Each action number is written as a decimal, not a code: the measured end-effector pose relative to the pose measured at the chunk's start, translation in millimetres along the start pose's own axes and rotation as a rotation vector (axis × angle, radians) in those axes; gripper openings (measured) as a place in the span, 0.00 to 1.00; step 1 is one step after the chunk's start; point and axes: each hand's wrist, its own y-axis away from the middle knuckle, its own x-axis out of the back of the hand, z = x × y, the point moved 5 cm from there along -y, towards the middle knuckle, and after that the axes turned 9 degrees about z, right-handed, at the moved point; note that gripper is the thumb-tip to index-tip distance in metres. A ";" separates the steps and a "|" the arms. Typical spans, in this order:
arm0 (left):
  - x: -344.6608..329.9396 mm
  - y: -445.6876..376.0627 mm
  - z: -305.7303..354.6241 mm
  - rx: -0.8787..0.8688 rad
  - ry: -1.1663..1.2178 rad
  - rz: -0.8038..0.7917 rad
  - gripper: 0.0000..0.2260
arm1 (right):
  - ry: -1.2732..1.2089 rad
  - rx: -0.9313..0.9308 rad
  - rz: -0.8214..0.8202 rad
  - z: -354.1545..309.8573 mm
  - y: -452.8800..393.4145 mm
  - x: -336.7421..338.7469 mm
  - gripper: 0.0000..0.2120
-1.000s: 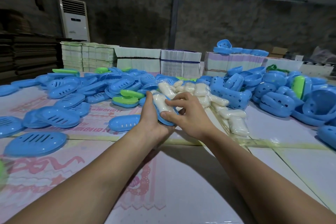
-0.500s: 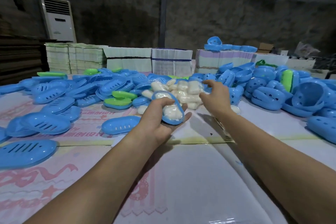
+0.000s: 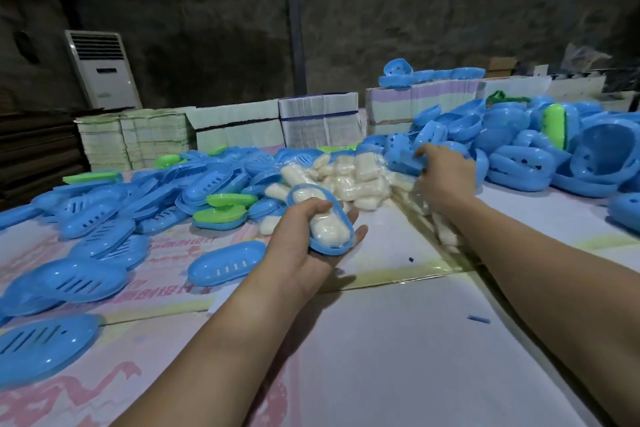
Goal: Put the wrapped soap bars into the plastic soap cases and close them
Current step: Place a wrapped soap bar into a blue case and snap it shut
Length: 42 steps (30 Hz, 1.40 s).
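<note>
My left hand (image 3: 304, 236) holds a blue soap case half (image 3: 341, 239) with a wrapped white soap bar (image 3: 327, 230) lying in it, thumb across the soap. My right hand (image 3: 441, 173) reaches out to the right and grips a blue perforated case piece (image 3: 401, 159) at the edge of the right-hand heap. A pile of wrapped soap bars (image 3: 349, 177) lies on the table between my hands.
Blue slotted lids (image 3: 90, 222) with a few green ones (image 3: 227, 201) cover the left of the table. A heap of blue case halves (image 3: 540, 159) fills the right. Stacks of flat cartons (image 3: 235, 128) line the back edge. A single blue lid (image 3: 225, 262) lies near my left wrist.
My right hand left the soap in the case and moved right to the blue heap, where it now grips a piece. My left hand lifted the filled case slightly.
</note>
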 end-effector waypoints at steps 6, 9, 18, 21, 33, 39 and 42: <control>6.5 -2.6 9.5 -0.049 0.003 0.031 0.05 | -0.991 -0.308 -0.223 -84.7 18.4 58.8 0.20; 8.6 -5.2 17.9 -0.095 0.069 0.042 0.07 | -1.365 -0.498 -0.551 -132.6 50.3 75.3 0.19; 11.0 2.3 25.7 -0.138 0.050 -0.015 0.10 | -1.204 -0.386 -0.640 -131.0 111.8 63.7 0.17; 8.9 3.8 22.8 -0.145 -0.045 -0.029 0.11 | -1.177 -0.236 -0.627 -129.4 119.7 66.3 0.20; 9.7 -3.6 15.6 -0.194 -0.385 0.017 0.10 | -0.927 0.040 -0.505 -128.0 110.6 70.3 0.26; 14.4 -6.1 21.0 -0.212 -0.303 0.092 0.12 | -0.937 0.074 -0.562 -141.5 122.6 73.3 0.22; 15.1 -7.3 22.4 -0.234 -0.270 0.115 0.11 | -0.989 0.063 -0.585 -144.7 125.2 76.7 0.16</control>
